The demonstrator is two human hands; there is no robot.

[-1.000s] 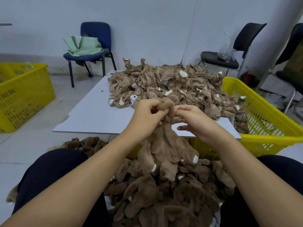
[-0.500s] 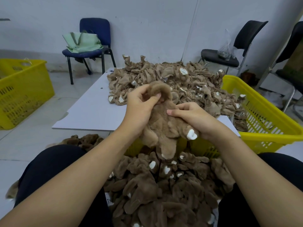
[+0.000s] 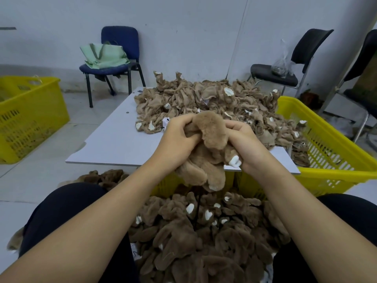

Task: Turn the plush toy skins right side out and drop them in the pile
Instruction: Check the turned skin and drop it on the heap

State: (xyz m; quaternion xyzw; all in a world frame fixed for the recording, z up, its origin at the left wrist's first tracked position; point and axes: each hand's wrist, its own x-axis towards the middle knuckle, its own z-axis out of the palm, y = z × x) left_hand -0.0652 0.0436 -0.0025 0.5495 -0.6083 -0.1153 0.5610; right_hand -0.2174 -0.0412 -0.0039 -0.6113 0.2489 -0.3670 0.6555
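A brown plush toy skin [image 3: 206,152], furry side out with a white paw tip, hangs between my hands above my lap. My left hand [image 3: 179,137] grips its upper left part with curled fingers. My right hand [image 3: 242,141] grips its right side, fingers dug into the fur. Below, between my knees, lies a pile of furry right-side-out skins [image 3: 204,237]. On the white table [image 3: 114,144] ahead sits a heap of inside-out skins [image 3: 214,105], paler and smooth.
A yellow basket [image 3: 326,148] stands at the table's right, another yellow basket [image 3: 26,117] on the floor at left. A blue chair [image 3: 114,66] with a green bag and two black chairs [image 3: 285,72] line the wall.
The skin went from mostly inside out and hanging long to furry side out. Both hands have closed tighter around its upper part, and the skin is bunched higher.
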